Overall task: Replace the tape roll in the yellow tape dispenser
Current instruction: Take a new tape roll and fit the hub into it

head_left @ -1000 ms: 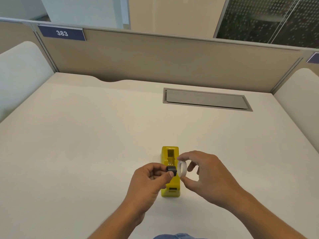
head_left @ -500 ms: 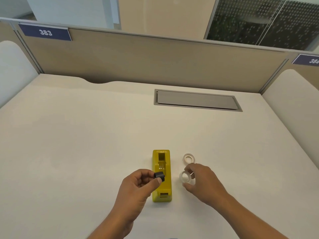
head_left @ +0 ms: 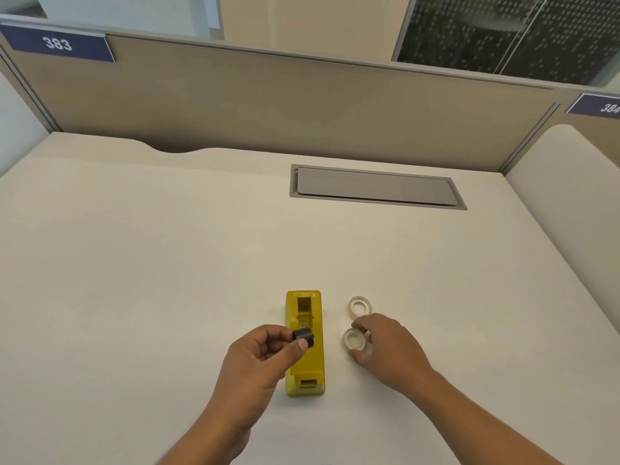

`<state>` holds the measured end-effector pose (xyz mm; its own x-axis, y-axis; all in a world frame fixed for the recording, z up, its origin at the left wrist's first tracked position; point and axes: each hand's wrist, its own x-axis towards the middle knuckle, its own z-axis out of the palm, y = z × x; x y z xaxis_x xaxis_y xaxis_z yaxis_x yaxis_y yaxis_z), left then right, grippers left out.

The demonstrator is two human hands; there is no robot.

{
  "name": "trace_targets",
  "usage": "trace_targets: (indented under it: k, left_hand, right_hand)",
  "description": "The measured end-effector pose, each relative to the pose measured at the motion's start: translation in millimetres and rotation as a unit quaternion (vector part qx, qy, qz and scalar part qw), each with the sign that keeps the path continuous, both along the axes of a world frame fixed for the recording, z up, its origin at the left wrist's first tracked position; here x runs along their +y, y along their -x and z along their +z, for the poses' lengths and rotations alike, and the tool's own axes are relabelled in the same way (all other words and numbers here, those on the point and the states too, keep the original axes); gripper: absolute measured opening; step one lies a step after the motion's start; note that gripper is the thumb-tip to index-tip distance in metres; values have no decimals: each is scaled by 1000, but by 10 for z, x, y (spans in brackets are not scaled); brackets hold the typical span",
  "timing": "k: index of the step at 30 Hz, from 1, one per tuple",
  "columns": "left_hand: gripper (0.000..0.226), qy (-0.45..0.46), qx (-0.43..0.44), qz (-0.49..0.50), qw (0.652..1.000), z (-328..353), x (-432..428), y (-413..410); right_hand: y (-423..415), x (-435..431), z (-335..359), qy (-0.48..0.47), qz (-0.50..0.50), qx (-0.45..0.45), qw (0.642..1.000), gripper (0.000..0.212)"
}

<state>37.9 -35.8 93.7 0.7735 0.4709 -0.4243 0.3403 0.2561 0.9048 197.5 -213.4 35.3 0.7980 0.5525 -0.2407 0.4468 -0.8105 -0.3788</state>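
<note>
Yellow tape dispenser [head_left: 304, 344]: glossy plastic, long rectangular block, lying lengthwise on the worktop [head_left: 134, 280] near its front edge. Its roll cradle shows as an open rectangular well at the far end.

Black core [head_left: 304, 336]: small dark cylinder, matte, pinched between thumb and forefinger of the left hand [head_left: 260, 360], held just above the middle of the dispenser.

Near tape roll [head_left: 353, 340]: pale translucent ring, flat on the worktop just right of the dispenser. The right hand [head_left: 389, 349] has its fingers [head_left: 360, 325] curled around the rim, thumb at the near side; whether they grip or merely touch cannot be told.

Far tape roll [head_left: 359, 305]: a similar pale ring, lying flat just beyond the first, clear of the hand.

Worktop: smooth cream laminate, with a grey rectangular cable hatch [head_left: 375, 186] set flush toward the back.

Partition [head_left: 285, 105]: beige fabric panel bearing a blue plate marked 383 [head_left: 57, 44].
</note>
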Motion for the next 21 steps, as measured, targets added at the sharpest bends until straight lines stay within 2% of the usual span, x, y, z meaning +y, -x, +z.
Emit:
trace_targets:
  k: [4, 9, 15, 21]
  left_hand:
    - [13, -5, 4, -1, 1000, 12, 11, -51]
    - [14, -8, 9, -3, 1000, 28, 12, -106]
    - [10, -16, 16, -5, 1000, 5, 40, -191]
    - [11, -20, 22, 7, 1000, -31, 95, -276]
  right_hand:
    - [-34, -14, -3, -1, 5, 5, 1000, 28]
    - [-40, -34, -3, -11, 0, 16, 1000, 49]
    - [-237, 1, 46, -82, -26, -37, 996, 28]
    - [-440, 87, -4, -39, -17, 8, 999, 59]
